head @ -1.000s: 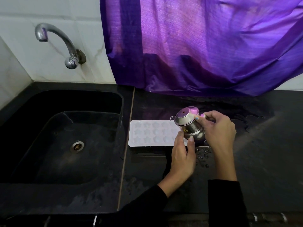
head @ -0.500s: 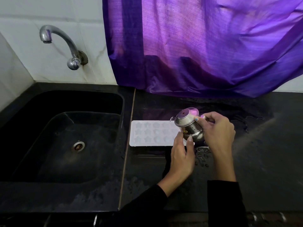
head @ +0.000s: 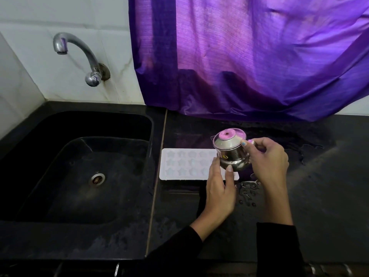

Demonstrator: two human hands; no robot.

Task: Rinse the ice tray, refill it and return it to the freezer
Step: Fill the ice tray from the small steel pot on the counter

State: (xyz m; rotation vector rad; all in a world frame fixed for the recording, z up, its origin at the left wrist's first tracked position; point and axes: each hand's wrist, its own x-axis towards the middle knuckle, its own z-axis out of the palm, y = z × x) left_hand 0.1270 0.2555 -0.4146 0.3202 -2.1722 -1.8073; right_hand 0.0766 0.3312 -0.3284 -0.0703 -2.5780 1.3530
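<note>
A white ice tray [head: 185, 164] with star-shaped cells lies flat on the black counter, just right of the sink. Over its right end a small steel kettle [head: 231, 151] with a clear lid and pink knob is tilted toward the left. My right hand [head: 267, 160] grips the kettle by its handle. My left hand [head: 219, 188] touches the kettle's underside with straight fingers and covers the tray's right end.
A black sink [head: 79, 168] with a steel drain lies on the left, with a steel tap [head: 79, 54] on the tiled wall above it. A purple curtain [head: 249, 56] hangs behind the counter. Water drops [head: 247, 192] lie on the counter beside the tray.
The kettle has tipped slightly further toward the tray. Both hands stay in nearly the same place.
</note>
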